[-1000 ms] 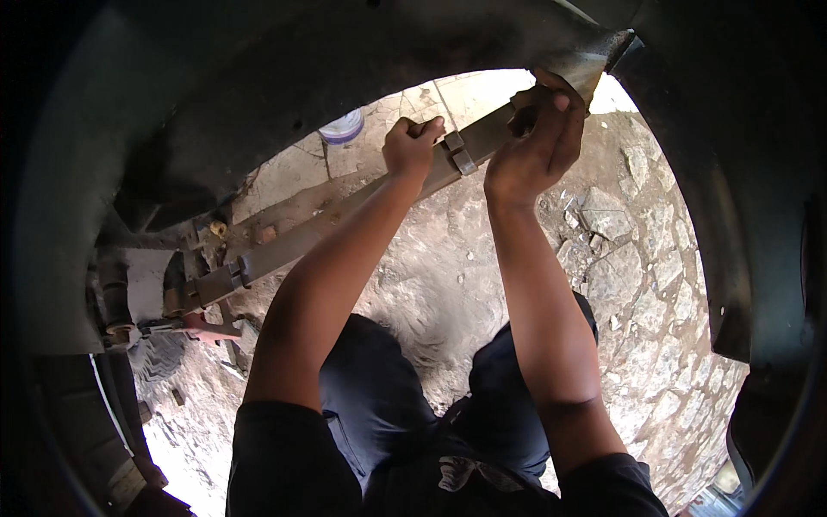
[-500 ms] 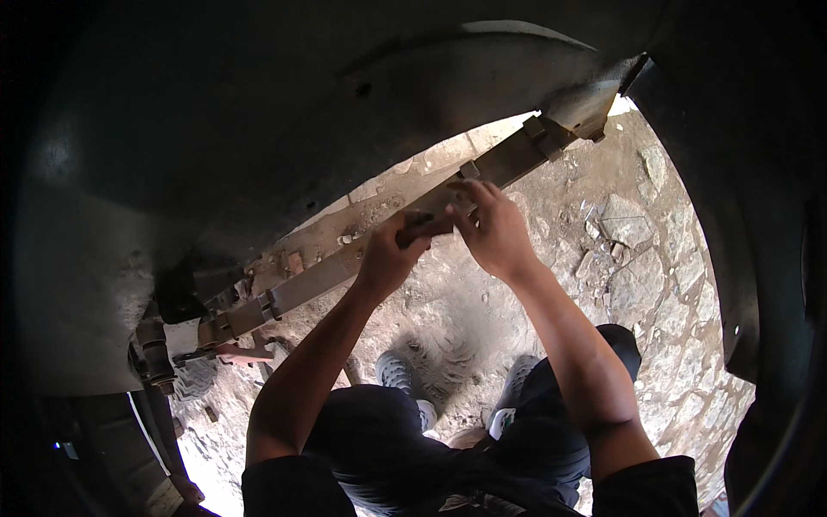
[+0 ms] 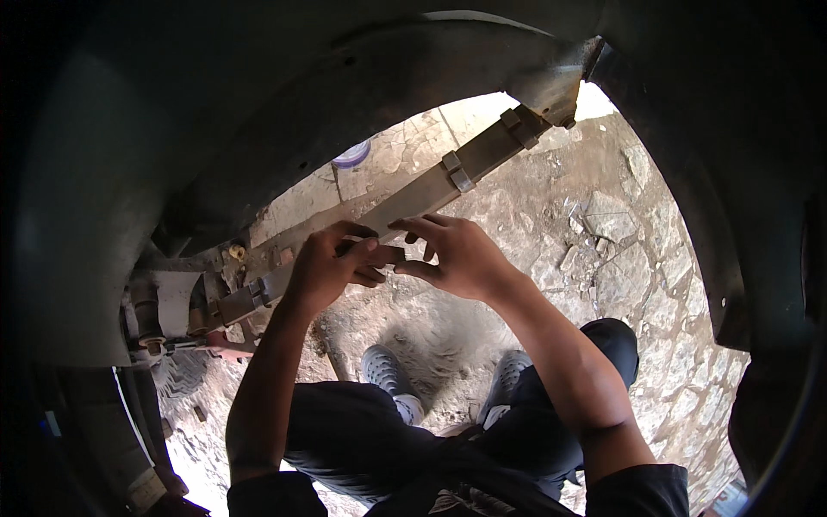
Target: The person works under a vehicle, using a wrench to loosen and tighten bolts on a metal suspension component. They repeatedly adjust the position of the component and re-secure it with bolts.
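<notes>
A long steel leaf spring (image 3: 407,195) runs diagonally under a dark metal body, with squarish clamps (image 3: 457,172) along it. Over its middle, my left hand (image 3: 332,267) grips a small, dark rectangular metal piece (image 3: 389,255), thumb on top and some fingers hidden behind. Just to the right, my right hand (image 3: 457,263) has its fingers apart and curved, their tips near the piece and the spring; whether they touch is unclear. The spring's upper end meets a rusty bracket (image 3: 558,86).
A curved dark panel (image 3: 724,258) arches overhead and at the sides. Bushings (image 3: 146,314) and mounts sit at the lower left. My shoes (image 3: 383,370) rest on dusty, cracked stone ground (image 3: 616,276). A purple-rimmed container (image 3: 352,155) lies beyond the spring.
Both hands have come down and left from the spring's upper end to around its middle. The dark piece now shows in my left hand, and my right fingers have spread.
</notes>
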Demonstrator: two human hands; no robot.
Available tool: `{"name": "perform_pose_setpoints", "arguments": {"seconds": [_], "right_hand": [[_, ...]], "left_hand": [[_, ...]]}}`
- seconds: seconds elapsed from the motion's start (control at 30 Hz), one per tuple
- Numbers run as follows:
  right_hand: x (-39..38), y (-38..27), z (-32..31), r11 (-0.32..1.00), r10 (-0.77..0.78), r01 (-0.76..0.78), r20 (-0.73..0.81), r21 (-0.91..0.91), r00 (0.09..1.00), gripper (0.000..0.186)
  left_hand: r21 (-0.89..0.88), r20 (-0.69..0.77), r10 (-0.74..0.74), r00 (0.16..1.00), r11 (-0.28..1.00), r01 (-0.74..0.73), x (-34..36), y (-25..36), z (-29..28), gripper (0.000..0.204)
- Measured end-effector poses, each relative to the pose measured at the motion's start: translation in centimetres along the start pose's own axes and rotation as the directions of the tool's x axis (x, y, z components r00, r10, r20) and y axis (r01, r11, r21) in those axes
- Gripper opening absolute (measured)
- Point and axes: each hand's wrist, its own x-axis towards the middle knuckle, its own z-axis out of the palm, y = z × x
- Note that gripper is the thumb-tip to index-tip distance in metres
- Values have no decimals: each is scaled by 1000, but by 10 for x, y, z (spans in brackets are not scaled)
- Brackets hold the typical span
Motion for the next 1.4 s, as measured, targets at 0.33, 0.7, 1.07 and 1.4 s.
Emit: {"name": "perform_pose_setpoints", "arguments": {"seconds": [0.33,0.7,1.07,1.4], "right_hand": [[28,3,8,991,-99,95,45,91,994,8],[13,33,8,737,378,-327,40,591,925,16],[-17,13,5,662,336,-353,159,662,928,13],[-31,-13,13,658,390,-318,53,682,919,23]], "left_hand": [[272,-233,138,963,960,-72,-33,16,21,25],[241,-189,191,963,960,-143,3,-6,11,32],[-89,-222,88,971,990,-111,-2,-36,37,51],[-595,-234,70,970,779,-200,-17,-31,36,57]]}}
